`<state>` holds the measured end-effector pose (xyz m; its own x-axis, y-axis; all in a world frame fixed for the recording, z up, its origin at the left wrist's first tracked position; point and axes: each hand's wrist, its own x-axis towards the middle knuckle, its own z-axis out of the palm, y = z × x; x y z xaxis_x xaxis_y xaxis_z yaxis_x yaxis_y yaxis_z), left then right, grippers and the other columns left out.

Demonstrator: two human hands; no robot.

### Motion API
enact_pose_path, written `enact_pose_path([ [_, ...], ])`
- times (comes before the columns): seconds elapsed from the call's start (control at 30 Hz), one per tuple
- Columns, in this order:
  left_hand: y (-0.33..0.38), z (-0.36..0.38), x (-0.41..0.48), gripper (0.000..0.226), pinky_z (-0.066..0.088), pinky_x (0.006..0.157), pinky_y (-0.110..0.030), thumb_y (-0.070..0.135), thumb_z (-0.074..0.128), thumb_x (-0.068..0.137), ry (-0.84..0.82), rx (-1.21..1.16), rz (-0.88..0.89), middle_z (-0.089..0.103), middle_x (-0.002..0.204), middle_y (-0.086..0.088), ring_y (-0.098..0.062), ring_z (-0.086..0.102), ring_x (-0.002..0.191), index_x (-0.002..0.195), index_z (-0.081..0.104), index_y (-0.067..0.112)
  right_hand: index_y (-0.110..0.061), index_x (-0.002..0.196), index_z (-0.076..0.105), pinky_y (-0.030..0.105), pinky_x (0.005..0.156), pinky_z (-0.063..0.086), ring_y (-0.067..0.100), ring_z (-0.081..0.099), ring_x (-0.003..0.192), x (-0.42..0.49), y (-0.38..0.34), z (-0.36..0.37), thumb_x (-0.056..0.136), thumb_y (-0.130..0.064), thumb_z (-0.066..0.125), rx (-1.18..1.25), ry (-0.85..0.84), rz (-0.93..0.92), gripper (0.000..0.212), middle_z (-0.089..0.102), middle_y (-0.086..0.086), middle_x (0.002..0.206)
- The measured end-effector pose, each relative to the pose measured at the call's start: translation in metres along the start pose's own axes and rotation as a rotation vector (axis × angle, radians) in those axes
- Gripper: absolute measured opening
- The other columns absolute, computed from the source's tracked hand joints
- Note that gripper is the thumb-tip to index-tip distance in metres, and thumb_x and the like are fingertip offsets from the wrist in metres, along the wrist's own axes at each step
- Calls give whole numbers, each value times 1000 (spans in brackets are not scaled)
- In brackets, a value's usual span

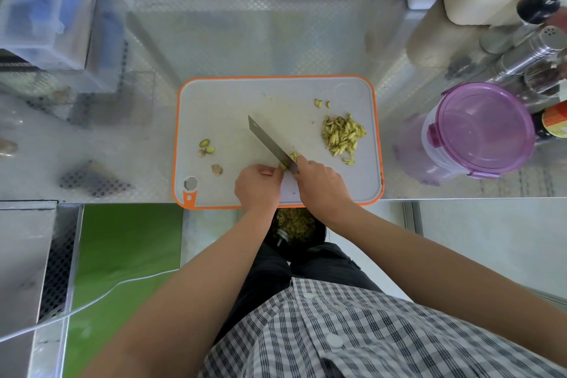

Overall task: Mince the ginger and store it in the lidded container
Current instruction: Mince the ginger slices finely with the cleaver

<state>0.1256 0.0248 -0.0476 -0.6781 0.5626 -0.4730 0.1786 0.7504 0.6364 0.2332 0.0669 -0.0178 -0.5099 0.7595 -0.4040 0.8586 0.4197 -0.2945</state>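
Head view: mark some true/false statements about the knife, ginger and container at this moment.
1. The right hand grips the knife. True.
2. The left hand is empty and off the cutting board. False: it holds a ginger piece beside the blade, over the board.
3. The pile of ginger strips lies on the board's right part. True.
4. The purple-lidded container stands on the board. False: it stands on the counter, right of the board.
5. The container's lid is on. True.
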Motion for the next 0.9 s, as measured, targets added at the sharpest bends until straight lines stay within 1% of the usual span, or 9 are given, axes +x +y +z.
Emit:
enact_pose_path([
  [0.03,2,0,0,15,54,75,-32,25,64,82,-25,-35,-40,73,72,0,-20,70,67,71,71,19,-10,104,42,35,57,32,27,43,66,0,0,0,95,-5,43,3,1,-1,11,55,9,90],
  [0.1,6,0,-1,21,54,70,-29,22,65,82,-55,-104,-99,71,64,0,-18,69,58,61,66,21,-10,106,42,35,57,33,27,45,67,-1,-1,0,94,-6,43,4,3,-1,12,56,8,91],
  [0.17,8,0,0,25,53,68,-29,19,67,81,-69,-202,-181,69,59,0,-18,66,51,56,64,20,-10,107,42,35,58,33,27,47,69,0,-1,0,94,-6,43,3,-3,-4,14,56,8,91],
  [0.27,9,-1,3,20,48,56,-27,16,70,79,-102,-295,-284,66,58,-3,-15,59,44,60,66,12,-10,109,43,35,60,33,28,49,72,1,1,-5,97,-11,42,38,-18,-4,12,50,5,85],
  [0.37,13,-2,1,20,46,43,-21,15,73,81,-105,-334,-293,65,59,-6,-14,55,43,64,67,8,-10,107,44,33,58,31,26,44,68,-3,7,-13,100,-19,40,101,26,-16,12,45,2,79],
  [0.5,13,-3,0,20,52,48,-24,13,74,80,-98,-366,-288,64,58,-8,-17,56,44,64,67,6,-10,103,44,34,56,32,27,46,67,-10,9,-18,100,-21,38,81,19,-61,13,44,3,75],
  [0.63,13,-2,2,16,55,52,-27,5,72,79,-100,-388,-297,64,58,-11,-21,57,45,64,67,4,-8,107,45,35,57,35,28,46,68,-10,7,-15,100,-20,39,47,0,-68,15,46,4,77],
  [0.77,11,-1,4,16,58,58,-32,2,71,77,-94,-402,-310,65,59,-13,-23,57,47,62,66,4,-8,104,45,35,56,33,28,45,66,-10,6,-13,97,-14,41,19,-15,-50,10,45,4,75],
  [0.9,10,-1,5,14,54,53,-29,-1,68,77,-114,-419,-313,63,58,-14,-23,55,48,64,66,2,-10,102,44,33,56,31,26,43,66,-4,-2,-11,94,-7,43,14,-44,-1,9,43,4,75],
])
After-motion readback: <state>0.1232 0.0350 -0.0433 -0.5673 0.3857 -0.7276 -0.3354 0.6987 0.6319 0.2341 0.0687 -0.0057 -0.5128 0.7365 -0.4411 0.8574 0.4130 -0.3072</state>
